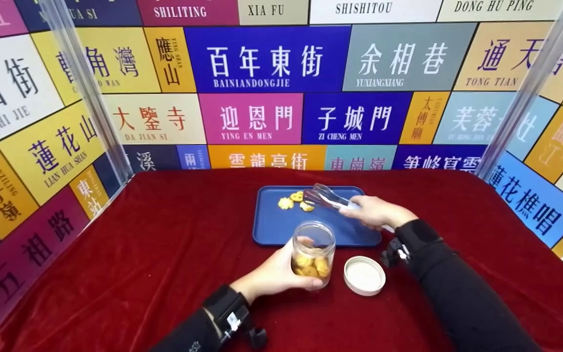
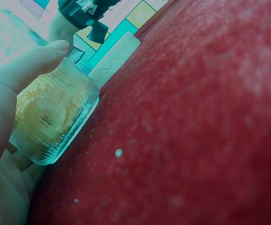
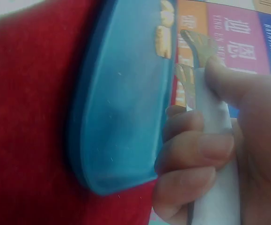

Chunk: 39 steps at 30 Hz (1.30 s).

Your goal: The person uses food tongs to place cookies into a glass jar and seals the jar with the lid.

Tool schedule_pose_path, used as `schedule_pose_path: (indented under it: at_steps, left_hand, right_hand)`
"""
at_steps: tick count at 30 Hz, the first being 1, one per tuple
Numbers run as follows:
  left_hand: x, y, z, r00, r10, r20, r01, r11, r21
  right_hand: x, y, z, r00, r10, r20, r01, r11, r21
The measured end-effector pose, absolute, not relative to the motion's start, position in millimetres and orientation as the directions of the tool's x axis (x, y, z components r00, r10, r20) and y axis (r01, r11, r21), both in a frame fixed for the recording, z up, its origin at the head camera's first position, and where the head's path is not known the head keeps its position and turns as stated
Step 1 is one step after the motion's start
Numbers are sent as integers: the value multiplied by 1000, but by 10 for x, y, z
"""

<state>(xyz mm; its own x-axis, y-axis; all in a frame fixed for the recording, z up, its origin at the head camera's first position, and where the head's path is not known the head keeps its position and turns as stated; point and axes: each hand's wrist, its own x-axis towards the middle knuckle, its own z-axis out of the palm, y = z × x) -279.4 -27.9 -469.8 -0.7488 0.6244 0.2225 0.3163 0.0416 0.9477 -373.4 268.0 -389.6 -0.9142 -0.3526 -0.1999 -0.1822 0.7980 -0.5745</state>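
My left hand (image 1: 281, 271) grips a clear glass jar (image 1: 321, 234) from its left side, thumb across the front. The jar stands mouth up, with several yellow cookies (image 1: 311, 266) in its lower part; one cookie (image 2: 46, 112) shows through the ribbed glass in the left wrist view. My right hand (image 1: 379, 211) holds a pair of tongs (image 3: 212, 108) by the white handle, fingers wrapped round it. The tongs' metal heads hang over the blue tray (image 1: 276, 230), close to a few cookies (image 1: 286, 203) near its back left.
A round cream lid (image 1: 364, 276) lies on the red cloth (image 1: 188, 234) to the right of the jar. Behind the table rises a wall of coloured sign panels (image 1: 267, 58), with clear posts (image 1: 521, 93) at the back corners.
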Motion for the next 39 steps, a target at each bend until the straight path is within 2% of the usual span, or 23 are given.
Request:
schedule_pose_path:
  at_steps: [7,16,31,39]
  left_hand:
    - [-2789,-263,-4703,-741,631,228,310,21,950]
    - [-2798,-278,-4699,-747,628,218,302,27,953]
    - [-2793,-284,-4692,-748,627,219,312,41,949]
    - [-2800,-277,-4698,-745,629,221,318,43,947]
  right_hand:
    - [-3776,2516,-3991,-922,-321,-219,-160,826,-540]
    - [-3757,2419,-3990,-935,-335,-114,-277,894,-351]
    - [-3607,2404,-3899,-961,-259,-102,-226,940,-255]
    - [-3485,2513,-3903,-973,-201,-112,-168,953,-252]
